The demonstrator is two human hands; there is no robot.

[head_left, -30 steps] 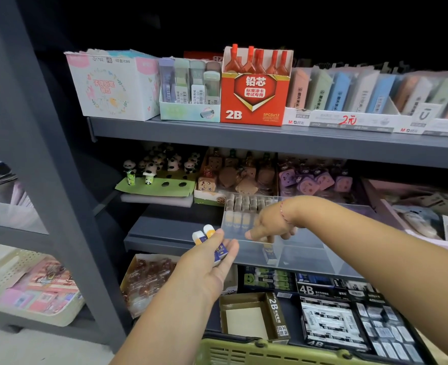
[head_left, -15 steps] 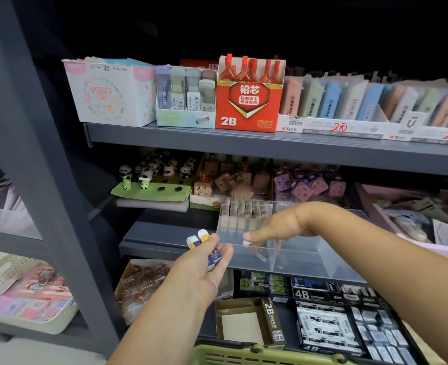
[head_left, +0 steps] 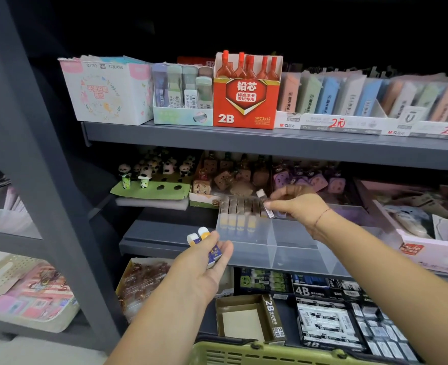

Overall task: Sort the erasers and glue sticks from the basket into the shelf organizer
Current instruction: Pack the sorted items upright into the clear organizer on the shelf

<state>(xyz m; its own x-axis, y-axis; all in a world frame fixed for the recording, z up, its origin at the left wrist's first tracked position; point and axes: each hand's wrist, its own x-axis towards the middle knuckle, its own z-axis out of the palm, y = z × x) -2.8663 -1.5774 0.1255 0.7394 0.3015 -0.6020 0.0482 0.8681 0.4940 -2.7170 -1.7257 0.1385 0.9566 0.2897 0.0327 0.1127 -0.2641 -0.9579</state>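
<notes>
Grey shelf [head_left: 270,143], middle tier. The clear organizer [head_left: 293,252] sits at its front lip, split by see-through walls. I judge it is set forward so stock can be dropped in from above without reaching past the toy displays behind. The green basket [head_left: 244,355] shows only its rim at the bottom edge, below both my arms, and its contents are out of sight. My left hand [head_left: 204,264] hangs just in front of the organizer's left front corner, palm turned up, fingers curled round the spare erasers [head_left: 204,233]. Their blue sleeves lie in the palm, with one white and one orange tip poking out past the fingertips. I reckon they are held there as a ready supply, close to the bin so the other hand has a short trip. My right hand [head_left: 300,208] reaches over the organizer's back left compartment, thumb and forefinger pinching one eraser [head_left: 261,193], the remaining fingers loosely tucked. That eraser is tilted, white end up and label end down. It sticks out to the left of my fingertips, just above the right end of the row of erasers [head_left: 240,208] standing upright along the back wall. Whether its lower end touches the row I cannot tell. Judgement: it wants lowering upright into the space at the row's right end. I see no glue stick I can be sure of.
</notes>
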